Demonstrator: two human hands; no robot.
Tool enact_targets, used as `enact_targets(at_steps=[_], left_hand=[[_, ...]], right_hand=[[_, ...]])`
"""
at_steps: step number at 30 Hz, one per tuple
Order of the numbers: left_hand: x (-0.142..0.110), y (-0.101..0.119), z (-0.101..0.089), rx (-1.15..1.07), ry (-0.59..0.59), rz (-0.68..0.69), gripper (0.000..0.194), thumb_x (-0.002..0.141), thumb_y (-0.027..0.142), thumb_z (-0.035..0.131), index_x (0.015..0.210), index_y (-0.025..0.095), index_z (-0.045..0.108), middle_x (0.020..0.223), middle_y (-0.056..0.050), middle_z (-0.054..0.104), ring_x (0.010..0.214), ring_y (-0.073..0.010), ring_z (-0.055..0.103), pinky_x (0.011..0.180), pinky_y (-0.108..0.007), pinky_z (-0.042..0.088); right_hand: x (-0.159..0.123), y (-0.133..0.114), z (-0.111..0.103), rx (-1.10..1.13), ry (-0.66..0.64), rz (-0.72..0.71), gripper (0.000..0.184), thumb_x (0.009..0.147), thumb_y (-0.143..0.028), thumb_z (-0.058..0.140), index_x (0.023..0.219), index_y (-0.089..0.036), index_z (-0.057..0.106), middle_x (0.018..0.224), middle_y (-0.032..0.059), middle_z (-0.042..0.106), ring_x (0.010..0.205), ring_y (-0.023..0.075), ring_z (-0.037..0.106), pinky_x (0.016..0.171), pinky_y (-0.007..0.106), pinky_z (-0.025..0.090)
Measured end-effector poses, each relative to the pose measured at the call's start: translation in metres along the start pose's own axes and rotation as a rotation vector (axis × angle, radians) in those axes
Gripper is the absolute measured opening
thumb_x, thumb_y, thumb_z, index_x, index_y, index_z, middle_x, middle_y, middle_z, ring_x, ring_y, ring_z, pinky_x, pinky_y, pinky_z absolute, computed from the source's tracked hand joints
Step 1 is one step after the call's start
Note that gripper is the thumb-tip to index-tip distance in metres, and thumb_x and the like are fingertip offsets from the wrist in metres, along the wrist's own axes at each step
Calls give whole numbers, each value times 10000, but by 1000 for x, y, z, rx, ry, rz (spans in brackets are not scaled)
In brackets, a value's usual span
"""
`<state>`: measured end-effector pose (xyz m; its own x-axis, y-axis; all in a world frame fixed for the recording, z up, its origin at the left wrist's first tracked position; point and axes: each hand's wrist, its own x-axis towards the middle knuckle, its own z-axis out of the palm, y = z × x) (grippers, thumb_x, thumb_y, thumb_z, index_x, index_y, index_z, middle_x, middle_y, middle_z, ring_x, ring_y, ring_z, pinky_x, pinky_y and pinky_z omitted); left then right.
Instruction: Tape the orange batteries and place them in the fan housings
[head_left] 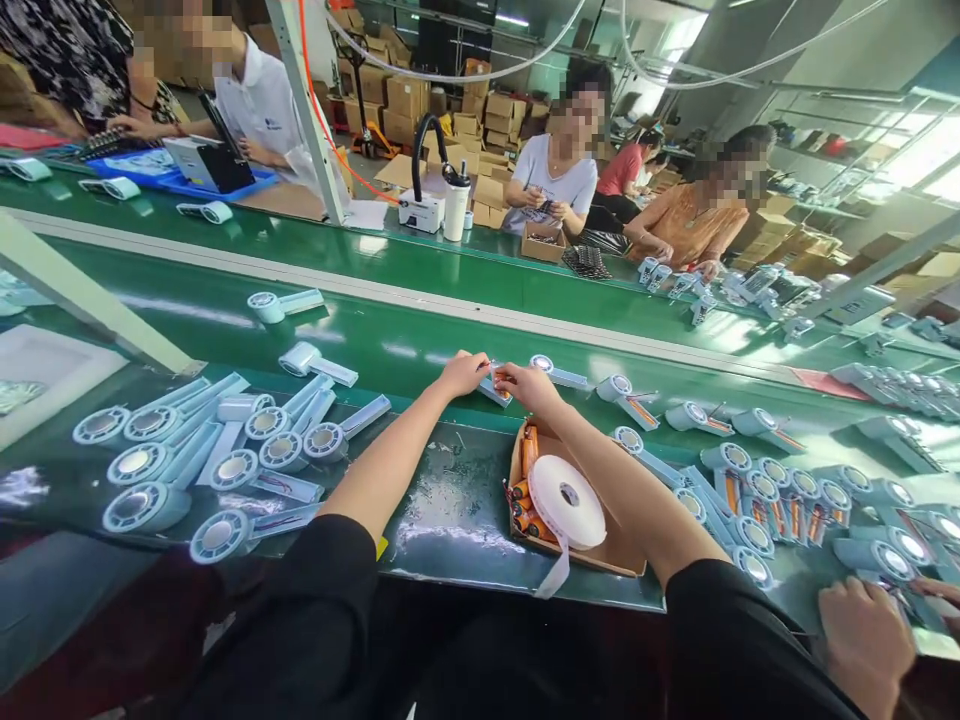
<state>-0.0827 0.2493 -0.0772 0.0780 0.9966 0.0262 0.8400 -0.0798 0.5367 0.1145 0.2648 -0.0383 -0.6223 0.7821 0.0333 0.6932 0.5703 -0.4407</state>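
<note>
Over the green belt my left hand and my right hand meet, fingertips closed in a pinch. A small bit of red and orange shows between them; what exactly each hand grips is too small to tell. Just under the fingers lies a light-blue fan handle, partly hidden by my hands. Below my right forearm sits a cardboard box holding orange batteries with a white roll of tape on top, its loose end hanging over the front.
Light-blue handheld fans cluster at left. More fans, several with orange batteries in their handles, crowd the right. Another person's hand works at lower right. A metal post slants at left. Co-workers sit across the belt.
</note>
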Motion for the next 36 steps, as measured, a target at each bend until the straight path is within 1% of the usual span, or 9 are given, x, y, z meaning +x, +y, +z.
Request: enact_targets(at_steps=[12,17,20,22,24,26,30,33,36], left_hand=[[2,29,3,35,-29,-82,349,1034,440,652,1271,185,681,1326,-106,681,1197,-252,664,1046,-501,567],[-1,44,-14,82,-35,-78,354,1045,446,612,1283,190,670,1312,-118,686,1210,-269,646,1044,-503,549],[-23,61,-23,95,10,22,392,1050,387,527,1382,201,622,1410,-168,661,1400,-347,505,1152,-559,438],[-49,79,-18,88,-4,178,433,1007,399,570,1401,227,623,1470,-144,644,1454,-347,451,1214,-529,371],[-79,99,-4,82,-154,431,434,917,456,689,1312,275,690,1410,-85,694,1375,-312,539,1204,-449,389],[-103,119,16,121,-384,679,464,852,504,757,1264,292,725,1345,-83,729,1315,-325,593,1183,-460,403],[-120,147,33,228,-566,749,545,787,526,818,1260,267,737,1376,-140,711,1322,-428,580,1124,-589,434],[-124,153,14,212,-547,743,515,843,575,772,1245,257,723,1336,-144,719,1336,-430,561,1133,-621,437],[-139,152,-11,87,-269,700,584,904,621,712,1341,241,640,1346,-151,694,1429,-409,488,1182,-588,440]], right_hand=[[11,-13,1,-281,-281,15,351,950,-444,748,1268,-300,782,1103,118,812,1037,333,747,852,364,527],[3,-28,-24,-233,-287,10,403,868,-348,843,1264,-287,793,1106,108,830,1069,336,755,907,376,544],[-49,-21,-43,-47,-113,-9,369,993,-346,684,1354,-292,738,1195,68,820,1069,255,757,912,324,551],[-103,-12,-49,243,139,53,344,1057,-442,552,1195,-234,789,994,61,834,848,207,758,780,298,567],[-160,-1,-48,477,306,173,529,1027,-644,519,892,-208,786,612,20,713,519,166,611,551,278,496],[-209,9,-44,653,371,232,639,950,-780,546,748,-208,747,493,5,617,420,142,498,449,270,414],[-265,19,-44,786,494,311,665,861,-839,622,702,-205,744,504,15,618,400,119,440,397,256,350],[-287,19,-50,797,601,340,590,859,-779,682,709,-212,747,535,11,637,417,111,456,414,247,379],[-301,8,-51,908,591,369,491,871,-694,723,887,-209,796,728,47,764,424,97,483,413,240,388]])
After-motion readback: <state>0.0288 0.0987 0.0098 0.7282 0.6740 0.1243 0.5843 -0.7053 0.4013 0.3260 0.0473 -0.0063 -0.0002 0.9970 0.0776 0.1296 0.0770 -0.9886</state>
